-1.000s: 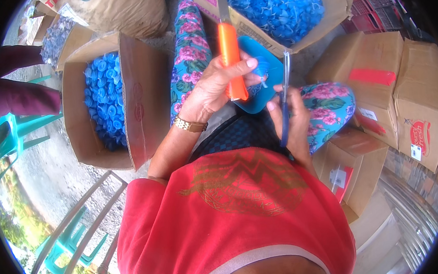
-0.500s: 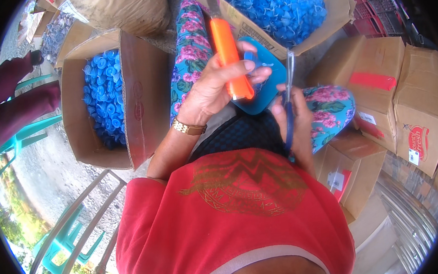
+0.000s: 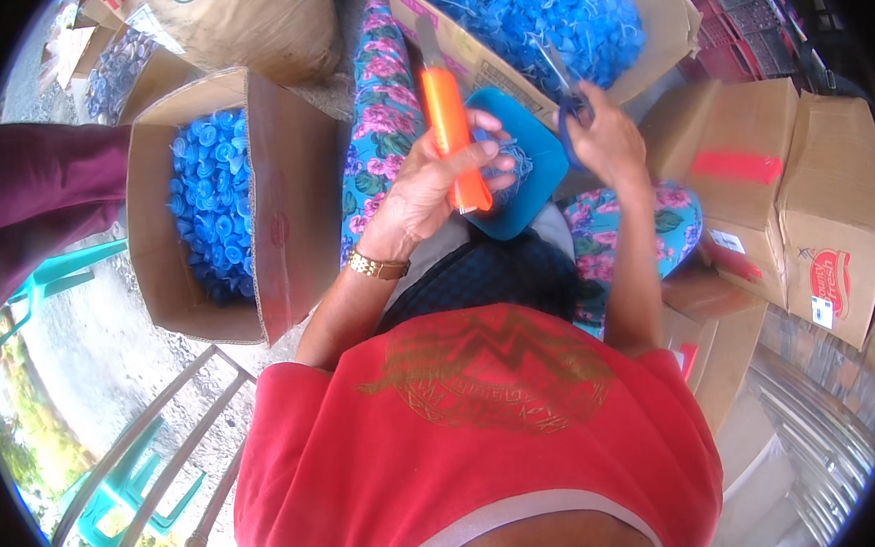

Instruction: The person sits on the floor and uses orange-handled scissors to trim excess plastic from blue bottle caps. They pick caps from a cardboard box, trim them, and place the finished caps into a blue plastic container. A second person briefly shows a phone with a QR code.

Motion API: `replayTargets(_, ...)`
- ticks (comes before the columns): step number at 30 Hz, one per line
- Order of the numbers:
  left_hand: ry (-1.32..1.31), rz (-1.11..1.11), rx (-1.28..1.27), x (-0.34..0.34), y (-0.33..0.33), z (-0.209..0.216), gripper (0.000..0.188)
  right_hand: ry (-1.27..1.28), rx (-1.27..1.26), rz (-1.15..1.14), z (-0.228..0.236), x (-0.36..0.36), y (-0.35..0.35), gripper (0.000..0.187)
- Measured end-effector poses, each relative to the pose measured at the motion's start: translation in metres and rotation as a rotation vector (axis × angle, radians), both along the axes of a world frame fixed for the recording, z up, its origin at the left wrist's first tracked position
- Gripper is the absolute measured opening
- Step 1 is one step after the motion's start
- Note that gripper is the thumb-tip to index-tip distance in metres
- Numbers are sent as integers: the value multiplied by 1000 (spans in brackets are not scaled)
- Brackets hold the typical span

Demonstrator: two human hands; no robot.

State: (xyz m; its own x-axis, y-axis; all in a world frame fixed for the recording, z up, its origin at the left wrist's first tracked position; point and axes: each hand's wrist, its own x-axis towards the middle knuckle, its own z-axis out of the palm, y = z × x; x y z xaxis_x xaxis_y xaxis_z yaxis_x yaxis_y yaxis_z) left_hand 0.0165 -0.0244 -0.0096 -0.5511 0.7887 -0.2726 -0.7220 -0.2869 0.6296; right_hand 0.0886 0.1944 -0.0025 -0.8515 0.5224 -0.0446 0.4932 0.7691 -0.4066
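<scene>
My left hand (image 3: 430, 182) is closed around an orange-handled knife (image 3: 445, 113), its grey blade pointing away from me. The fingertips reach over a teal plastic tub (image 3: 538, 192) on my lap, which holds thin blue scraps (image 3: 517, 163). Whether the fingers also pinch a small blue piece I cannot make out. My right hand (image 3: 607, 141) grips a pair of scissors (image 3: 571, 125) by blue handles, right of the tub. Its blades point toward the large carton (image 3: 669, 49) of blue plastic pieces (image 3: 547, 21) ahead.
At left stands another carton (image 3: 291, 172) with curled blue pieces (image 3: 210, 197). A full sack (image 3: 242, 30) sits beyond it. Brown boxes (image 3: 741, 165) stack at right. A person's maroon trouser leg (image 3: 51, 182) shows near a green chair (image 3: 71, 266); metal rails (image 3: 158, 461) lie beside me.
My right hand has moved forward with the scissors, from beside my lap to the carton's near edge. The left hand stays nearly in place. At left, the person's maroon leg has shifted closer.
</scene>
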Motion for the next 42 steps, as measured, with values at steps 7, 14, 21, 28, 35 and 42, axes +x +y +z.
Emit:
replayTargets(7,-49,0,20,-6,-10,-1,25,120,-190,-68,-46,-44,28,54)
replayTargets(14,-5,108,7,-9,-7,-3,18,340,-853,38,-7,11,-42,54)
replayTargets(21,39,122,5,-9,-2,3,15,252,-675,47,2,67,-99,57)
replayTargets(28,394,170,-242,1,7,13,13,316,-465,22,2,77,-106,58)
replayTargets(35,418,108,-307,5,9,29,11,297,-540,-33,4,85,-103,48)
replayTargets(42,351,18,-176,5,12,27,9,578,-803,-147,11,78,-99,43)
